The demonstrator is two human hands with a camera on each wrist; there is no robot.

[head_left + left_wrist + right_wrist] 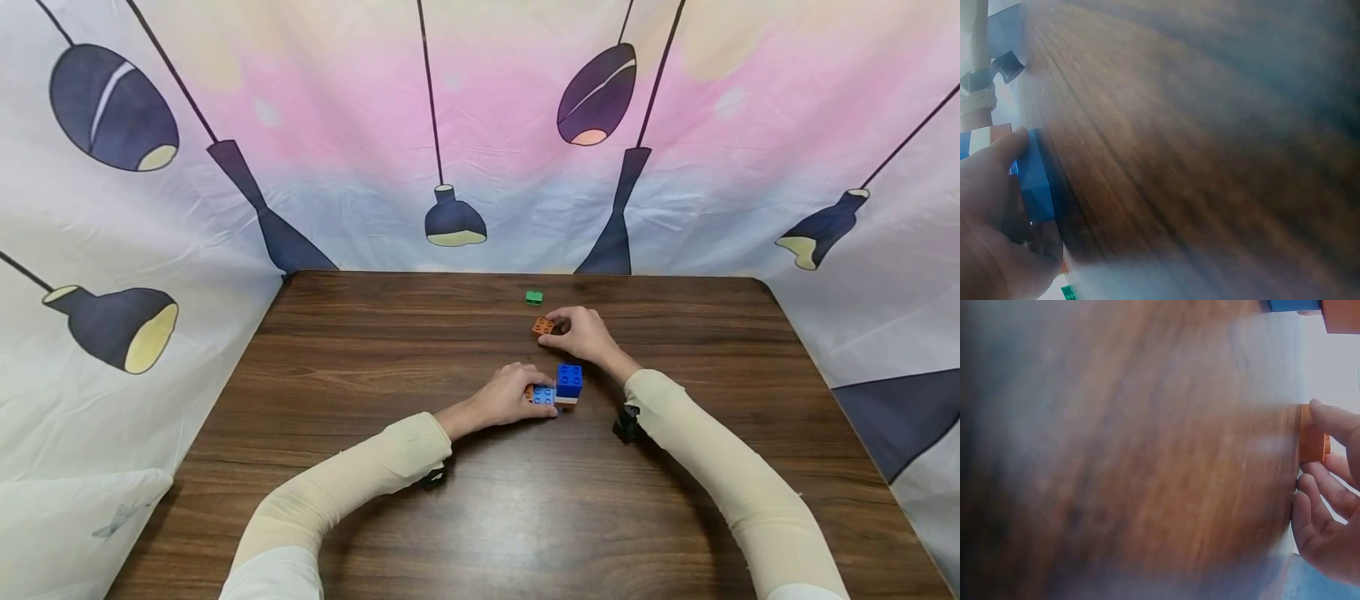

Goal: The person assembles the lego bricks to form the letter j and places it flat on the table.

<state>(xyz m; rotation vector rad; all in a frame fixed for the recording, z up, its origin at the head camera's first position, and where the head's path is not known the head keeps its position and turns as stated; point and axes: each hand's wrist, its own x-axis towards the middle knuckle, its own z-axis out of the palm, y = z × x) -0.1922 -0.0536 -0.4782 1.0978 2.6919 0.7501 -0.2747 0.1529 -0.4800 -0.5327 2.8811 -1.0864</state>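
The person's left hand [504, 398] is clamped on a joined brick build near the middle of the wood-grain table [360, 333], thumb on the near side and fingers on the far side. Within that build, a light-blue studded brick [543, 395] sits between the fingertips, an orange studded piece [528, 393] shows just to its left under the hand, and a dark-blue four-stud brick [569, 377] rises at the right end above a pale layer [567, 401]. The left wrist view shows the thumb against the build, next to blue, white and orange layers, with a long blue side below. Farther back on the table, the right hand [585, 332] pinches a separate orange four-stud brick [543, 326] between thumb and finger; the right wrist view has it low at the tabletop, studs up, with the other fingers bent beside it. A small green brick [533, 297] lies just beyond the orange one, near the table's back edge and apart from both hands. Cream sleeves [360, 462] cover both forearms, and a black wrist device [626, 423] hangs below the right wrist. Behind the table, a pastel cloth backdrop [345, 108] is printed with dark hanging lamps [455, 218].
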